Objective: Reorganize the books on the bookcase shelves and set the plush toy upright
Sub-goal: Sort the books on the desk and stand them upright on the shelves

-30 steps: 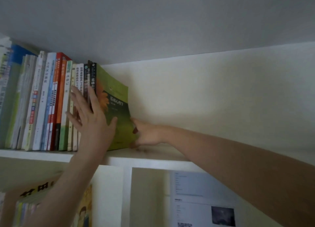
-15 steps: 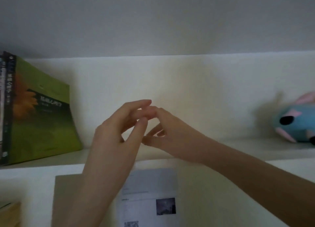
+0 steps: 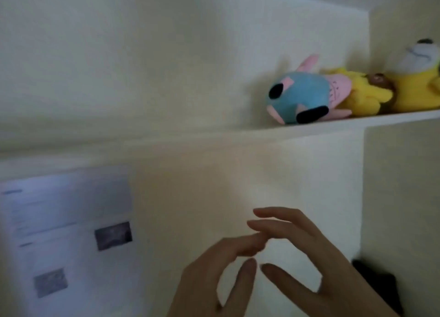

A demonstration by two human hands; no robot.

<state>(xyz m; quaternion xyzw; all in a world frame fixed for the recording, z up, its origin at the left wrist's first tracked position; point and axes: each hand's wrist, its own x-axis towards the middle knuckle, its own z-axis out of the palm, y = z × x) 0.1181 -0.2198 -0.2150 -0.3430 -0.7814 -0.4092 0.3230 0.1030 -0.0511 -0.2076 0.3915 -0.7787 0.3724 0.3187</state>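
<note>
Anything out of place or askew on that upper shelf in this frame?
Yes: the blue plush toy lies tipped on its side on the shelf, pressed against a yellow plush toy, rather than sitting upright.

On my feed the blue plush toy (image 3: 302, 95) is mostly sky blue, with pink ears, a pink patch with faint darker marks, and two solid black oval spots. Next along I see a bright yellow plush (image 3: 366, 95) with a small brown bit (image 3: 378, 79) on it, then another plush (image 3: 414, 78) with a yellow body, a whitish-grey face and a dark tip up top. The shelf (image 3: 309, 128) is plain cream, the sheet (image 3: 64, 212) lower left is pale bluish white with blurry grey lines and two dark grey picture blocks, and there's a black lump (image 3: 378, 285) bottom right.
</note>
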